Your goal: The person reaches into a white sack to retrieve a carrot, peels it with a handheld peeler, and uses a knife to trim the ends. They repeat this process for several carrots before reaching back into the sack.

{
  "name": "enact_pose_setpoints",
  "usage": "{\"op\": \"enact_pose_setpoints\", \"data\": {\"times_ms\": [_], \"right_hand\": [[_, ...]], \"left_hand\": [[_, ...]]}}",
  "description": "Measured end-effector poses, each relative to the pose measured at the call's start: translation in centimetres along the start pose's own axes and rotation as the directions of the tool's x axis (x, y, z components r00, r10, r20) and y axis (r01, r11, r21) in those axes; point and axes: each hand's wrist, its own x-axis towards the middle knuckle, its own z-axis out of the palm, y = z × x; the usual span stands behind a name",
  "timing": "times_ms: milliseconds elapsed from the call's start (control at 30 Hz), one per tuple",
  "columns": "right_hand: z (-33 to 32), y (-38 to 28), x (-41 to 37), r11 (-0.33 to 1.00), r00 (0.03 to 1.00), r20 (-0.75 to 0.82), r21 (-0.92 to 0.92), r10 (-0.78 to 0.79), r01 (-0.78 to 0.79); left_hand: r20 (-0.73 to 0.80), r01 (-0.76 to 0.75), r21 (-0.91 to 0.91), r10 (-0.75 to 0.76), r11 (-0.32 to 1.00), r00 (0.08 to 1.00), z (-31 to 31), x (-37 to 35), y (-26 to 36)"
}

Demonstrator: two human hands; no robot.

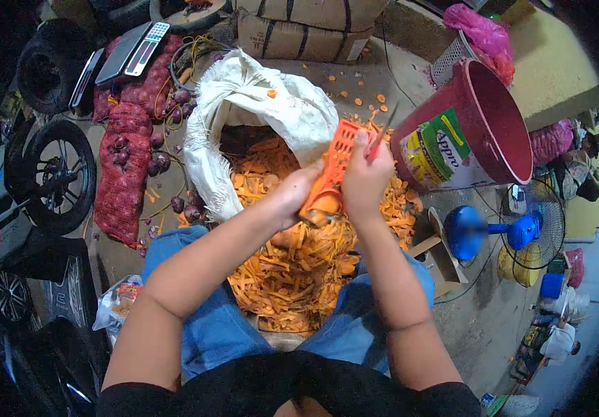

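Note:
Over a big heap of orange peelings and slices (285, 278), my left hand (298, 193) grips an orange plastic piece with rows of slots (339, 149), which resembles a small basket or grater. At its lower end shows a rounded orange chunk (326, 203), carrot-like, close to my left fingers. My right hand (369, 174) is closed around the red handle of a knife (374, 147), its blade pointing up and away. The right thumb lies right by the slotted piece's edge. Behind the hands stands an open white woven sack (209, 132) with more orange peelings inside.
A red bucket (445, 104) leans at the right, with a blue fan (466, 233) below it. Red net sacks of onions (122, 174) and loose onions lie left, near a parked motorcycle (63, 174). Stacked brown sacks (299, 42) stand behind. Orange slices dot the floor.

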Motion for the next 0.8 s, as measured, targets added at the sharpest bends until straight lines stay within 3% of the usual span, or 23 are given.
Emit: {"op": "enact_pose_setpoints", "data": {"times_ms": [67, 133, 167, 233, 267, 333, 367, 433, 467, 500, 533, 567, 633, 700, 733, 800], "right_hand": [[-0.8, 2.6, 2.3, 0.994, 0.980, -0.183, -0.084, -0.083, 0.068], [-2.3, 5.5, 5.2, 0.997, 0.931, -0.362, -0.040, 0.043, -0.062], [-3.0, 5.8, 5.7, 0.997, 0.930, -0.364, -0.038, 0.048, -0.066], [-3.9, 5.1, 6.4, 0.944, 0.834, -0.455, 0.056, 0.313, -0.324], [-3.9, 4.6, 6.1, 0.945, 0.835, -0.454, 0.056, 0.312, -0.323], [-3.0, 2.1, 4.6, 0.964, 0.942, -0.247, 0.193, 0.226, -0.181], [-1.7, 2.8, 3.8, 0.983, 0.965, -0.262, 0.173, -0.010, 0.057], [-0.1, -0.1, 0.8, 0.968, 0.991, -0.106, 0.246, 0.080, -0.052], [0.1, -0.4, 0.2, 0.968, 0.991, -0.107, 0.246, 0.080, -0.052], [0.2, -0.5, -0.3, 0.993, 0.998, -0.035, 0.107, 0.049, -0.045], [0.2, -0.6, -0.5, 0.999, 0.999, 0.044, -0.033, 0.026, -0.025], [0.1, 0.4, 0.2, 0.996, 0.997, 0.005, -0.032, 0.082, -0.082], [-0.5, 1.8, 2.7, 0.994, 0.961, -0.253, -0.012, -0.110, 0.111], [-2.8, 4.8, 5.5, 0.999, 0.945, -0.323, -0.003, 0.050, -0.054], [-3.9, 5.2, 6.1, 0.998, 0.944, -0.326, -0.002, 0.053, -0.057], [-4.9, 4.8, 6.9, 0.952, 0.861, -0.428, -0.010, 0.274, -0.307]], "left_hand": [[-0.010, -0.030, 0.062, 0.031, 0.998, 0.999, 1.4, -1.5, 0.9], [0.030, 0.147, 0.251, -0.160, 0.957, 0.987, 1.6, -2.4, 1.5], [0.102, 0.131, 0.211, -0.155, 0.969, 0.983, 1.2, -2.3, 1.1], [0.097, 0.140, 0.152, -0.156, 0.978, 0.983, 1.0, -2.3, 0.7], [0.095, 0.146, 0.091, -0.154, 0.985, 0.984, 0.9, -2.2, 0.6], [0.069, 0.153, 0.049, -0.156, 0.987, 0.985, 0.4, -1.6, 1.3], [0.043, 0.163, 0.011, -0.163, 0.987, 0.986, 0.2, -1.4, 1.6], [-0.013, 0.106, -0.052, -0.106, 0.993, 0.994, 0.3, -0.5, 1.4], [-0.071, 0.048, -0.112, -0.056, 0.993, 0.996, 0.4, -0.3, 1.3], [-0.032, -0.045, -0.049, 0.044, 0.998, 0.999, 1.0, -0.9, 1.6], [-0.032, -0.044, -0.049, 0.043, 0.998, 0.999, 0.7, -0.7, 1.2], [0.005, -0.027, 0.057, 0.027, 0.998, 1.000, 0.2, -0.4, 0.7], [0.104, 0.045, 0.238, -0.071, 0.970, 0.992, 0.7, -1.2, 1.2], [0.098, 0.018, 0.247, -0.043, 0.969, 0.994, 1.3, -2.3, 0.6], [0.091, -0.015, 0.259, -0.009, 0.966, 0.996, 1.6, -2.8, 0.6], [0.097, -0.003, 0.327, -0.030, 0.945, 0.995, 1.8, -3.1, 1.2]]}}
